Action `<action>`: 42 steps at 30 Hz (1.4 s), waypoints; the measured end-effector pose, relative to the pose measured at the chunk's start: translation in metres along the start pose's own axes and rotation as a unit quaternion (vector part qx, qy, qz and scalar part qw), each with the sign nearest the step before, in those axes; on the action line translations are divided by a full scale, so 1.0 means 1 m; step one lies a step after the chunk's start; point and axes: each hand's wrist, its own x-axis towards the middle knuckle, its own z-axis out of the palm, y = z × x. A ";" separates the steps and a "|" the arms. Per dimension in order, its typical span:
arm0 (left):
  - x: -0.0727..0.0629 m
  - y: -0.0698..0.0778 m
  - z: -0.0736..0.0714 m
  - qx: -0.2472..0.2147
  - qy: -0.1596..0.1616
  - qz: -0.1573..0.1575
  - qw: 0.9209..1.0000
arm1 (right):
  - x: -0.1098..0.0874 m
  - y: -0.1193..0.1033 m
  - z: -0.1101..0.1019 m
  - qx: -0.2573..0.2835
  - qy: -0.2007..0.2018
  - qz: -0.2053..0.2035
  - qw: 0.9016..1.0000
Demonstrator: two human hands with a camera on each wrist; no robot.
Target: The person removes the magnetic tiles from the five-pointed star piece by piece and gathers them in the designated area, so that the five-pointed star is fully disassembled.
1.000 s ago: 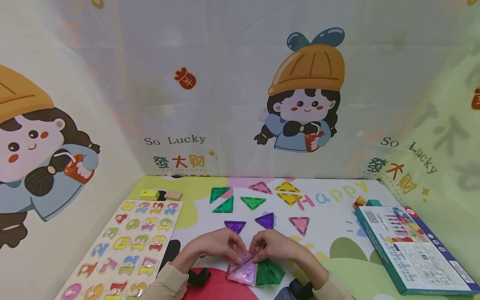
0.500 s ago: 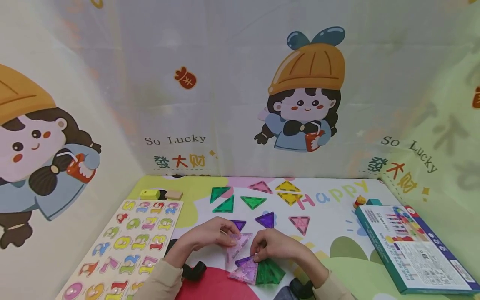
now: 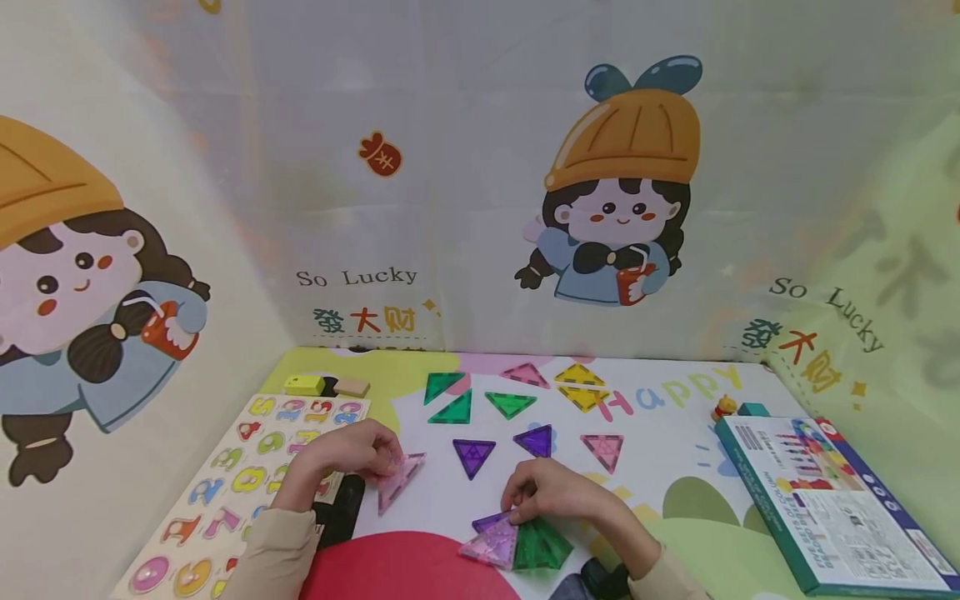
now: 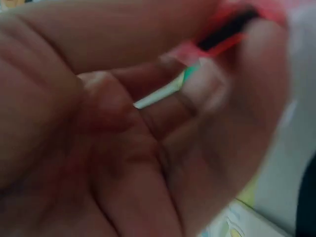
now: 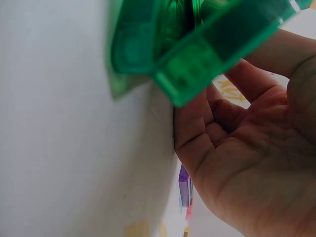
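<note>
My left hand [image 3: 352, 454] pinches a pink triangular magnetic tile [image 3: 401, 483] near the number board's right edge. In the left wrist view the tile [image 4: 229, 32] shows blurred between the fingertips, a dark strip along its edge. My right hand [image 3: 555, 500] holds the top of a cluster of joined, tilted triangular tiles: green tiles [image 3: 542, 546], a pink tile [image 3: 491, 547] and a purple tile [image 3: 489, 522]. Up close in the right wrist view, two green tiles [image 5: 187, 74] meet at an angle beside the fingers, which partly sit behind them.
Loose purple tiles [image 3: 474, 456], green tiles [image 3: 510, 405], yellow tiles [image 3: 580, 398] and pink tiles [image 3: 602, 451] lie flat beyond the hands. A wooden number board [image 3: 191, 525] is at left, a boxed set [image 3: 832, 500] at right. Small blocks [image 3: 303, 385] stand behind the board.
My left hand has lifted the pink tile off the cluster and carried it left toward the number board, uncovering the purple tile. The right hand keeps its hold on the cluster.
</note>
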 end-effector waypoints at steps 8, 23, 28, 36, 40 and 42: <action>0.003 0.016 0.018 0.128 0.123 -0.093 0.980 | -0.002 -0.002 -0.001 0.001 0.002 0.002 1.000; 0.016 0.055 0.065 0.103 0.006 0.056 0.993 | -0.002 -0.002 -0.002 -0.006 -0.003 0.006 1.000; 0.015 0.071 0.095 0.122 -0.047 0.055 0.990 | -0.006 -0.004 -0.005 -0.017 -0.009 0.022 1.000; 0.012 0.078 0.111 0.153 -0.026 0.058 0.986 | -0.016 -0.009 -0.005 -0.036 -0.007 0.034 0.999; 0.012 0.080 0.118 0.173 -0.010 0.069 0.982 | -0.020 -0.008 -0.005 -0.035 0.001 0.021 0.999; 0.012 0.082 0.122 0.193 -0.003 0.072 0.979 | -0.021 -0.007 -0.004 -0.037 0.006 0.016 0.999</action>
